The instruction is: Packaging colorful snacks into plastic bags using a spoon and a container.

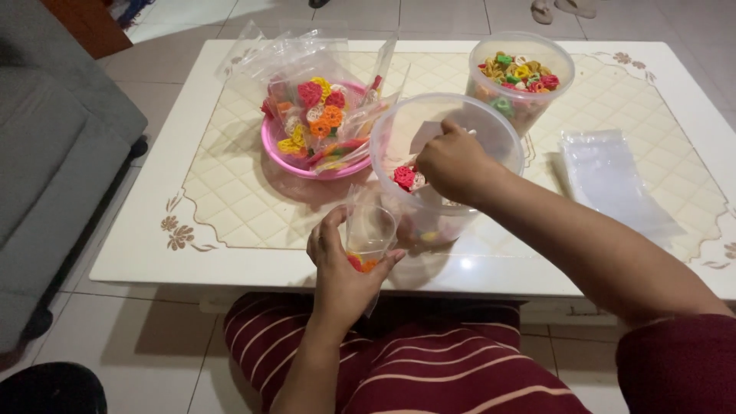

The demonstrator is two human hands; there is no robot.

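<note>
Two hands were at work over the white table [230, 253]. My left hand [341, 264] held a small clear plastic bag [369, 234] upright at the table's near edge, fingers curled round its lower part and the thumb against its side, the mouth of the bag standing open. A few red and orange pieces [359, 263] lay in the bottom of it. My right hand [452, 162] was inside the near clear tub [399, 123], fingers bunched downward and closed; whether they pinched a piece I could not tell, as the knuckles hid the tips. Beside that hand in the tub lay a red flower-shaped cracker [404, 177].

Handling, as I judged it: the crackers looked light, dry, stiff and brittle, so a gentle pinch across the flat faces suited them better than a squeeze. The bag film looked thin, limp and slippery; holding it low, near its contents, kept it steady while leaving the mouth free.

Further off stood a second tub [529, 107] full of mixed-colour pieces, a pink bowl [276, 149] holding filled bags [318, 107], and to the right a flat stack of empty bags [606, 180].
</note>
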